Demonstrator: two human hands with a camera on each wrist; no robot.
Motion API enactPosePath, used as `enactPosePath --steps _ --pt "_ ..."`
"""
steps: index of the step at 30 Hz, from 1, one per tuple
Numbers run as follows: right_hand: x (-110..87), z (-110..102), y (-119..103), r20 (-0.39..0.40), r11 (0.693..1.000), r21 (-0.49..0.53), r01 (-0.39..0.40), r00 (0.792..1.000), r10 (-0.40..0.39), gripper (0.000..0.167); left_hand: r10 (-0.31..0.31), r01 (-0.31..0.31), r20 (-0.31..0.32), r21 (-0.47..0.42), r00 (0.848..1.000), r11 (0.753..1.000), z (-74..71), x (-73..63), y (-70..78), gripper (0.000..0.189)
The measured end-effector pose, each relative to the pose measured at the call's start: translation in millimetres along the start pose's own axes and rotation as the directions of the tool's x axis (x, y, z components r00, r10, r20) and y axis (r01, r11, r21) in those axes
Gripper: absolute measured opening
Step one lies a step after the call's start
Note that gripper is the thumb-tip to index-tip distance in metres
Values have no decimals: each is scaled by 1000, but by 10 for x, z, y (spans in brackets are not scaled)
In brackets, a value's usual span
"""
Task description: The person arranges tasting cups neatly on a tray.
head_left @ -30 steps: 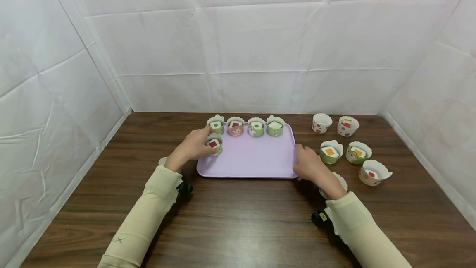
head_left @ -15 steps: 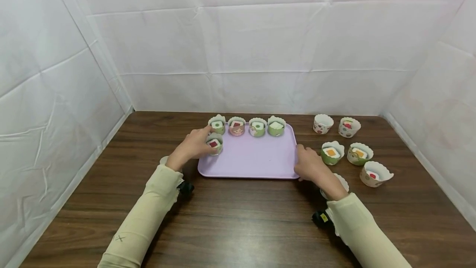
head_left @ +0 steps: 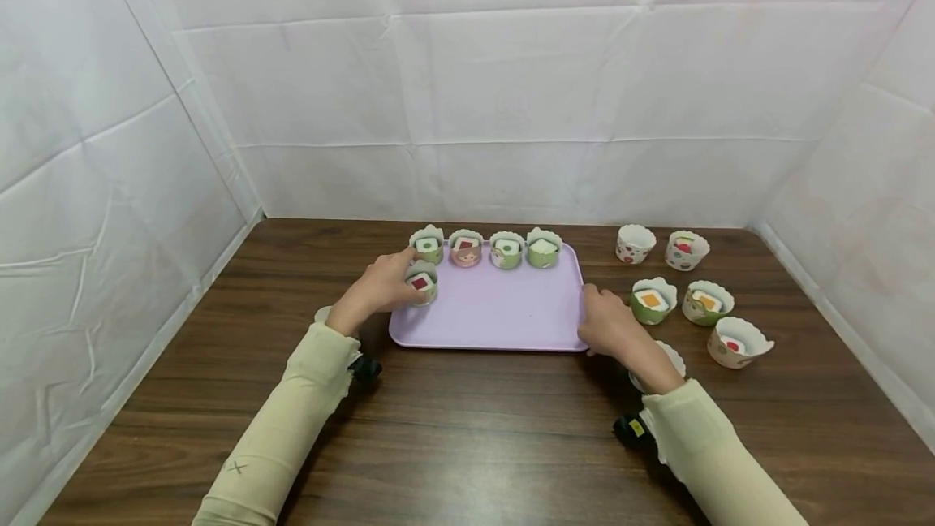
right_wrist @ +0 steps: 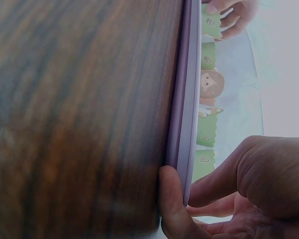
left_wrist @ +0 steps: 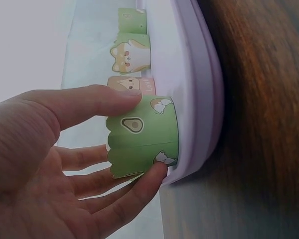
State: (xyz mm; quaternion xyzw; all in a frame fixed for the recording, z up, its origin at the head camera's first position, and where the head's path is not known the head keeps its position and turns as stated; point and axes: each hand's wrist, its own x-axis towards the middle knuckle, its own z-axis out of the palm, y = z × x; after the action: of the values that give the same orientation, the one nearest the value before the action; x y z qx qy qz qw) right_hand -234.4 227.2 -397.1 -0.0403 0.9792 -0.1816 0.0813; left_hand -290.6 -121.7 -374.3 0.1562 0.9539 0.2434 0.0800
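Note:
My left hand point(head_left: 376, 291) holds a green paper baking cup point(left_wrist: 144, 132) between thumb and fingers at the left side of a lilac tray point(head_left: 504, 315). In the left wrist view the cup shows an avocado print and a scalloped rim. A white block with a dark red square point(head_left: 420, 283) sits inside it. My right hand point(head_left: 609, 323) grips the tray's right edge near the front corner, thumb on the inner side and a finger on the outer side of the rim point(right_wrist: 192, 124). Along the tray's back edge stand several filled cups, including a pink one point(head_left: 465, 256).
On the table's right side stand several more cups, among them a white dotted cup point(head_left: 634, 246) and a green cup with an orange-centred block point(head_left: 652, 300). My right wrist partly hides another cup point(head_left: 674, 357). White sheeting point(head_left: 504, 104) borders the brown wooden table point(head_left: 467, 428).
Both hands keep their hold, the left on the cup and the right on the tray. The whole scene has shifted very slightly in the head view.

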Motion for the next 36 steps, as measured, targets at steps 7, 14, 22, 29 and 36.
enactPosePath --steps 7,14,22,29,36 --pt "17 -2 9 1 1000 -15 -4 1000 4 61 10 -10 -3 8 1000 1000 -6 3 -3 71" --pt "15 -2 9 16 1000 0 -19 1000 19 64 18 -18 -2 6 1000 1000 -8 1 1 73" --pt "23 8 20 -7 1000 -16 1 1000 -1 64 15 -15 -6 3 1000 1000 4 7 -10 72" --pt "25 10 26 -10 1000 -26 2 1000 -3 64 10 -10 -5 3 1000 1000 -5 0 3 73" --pt "21 7 17 -9 1000 -24 1 1000 -1 65 -11 11 -23 7 1000 1000 -33 -37 30 74"
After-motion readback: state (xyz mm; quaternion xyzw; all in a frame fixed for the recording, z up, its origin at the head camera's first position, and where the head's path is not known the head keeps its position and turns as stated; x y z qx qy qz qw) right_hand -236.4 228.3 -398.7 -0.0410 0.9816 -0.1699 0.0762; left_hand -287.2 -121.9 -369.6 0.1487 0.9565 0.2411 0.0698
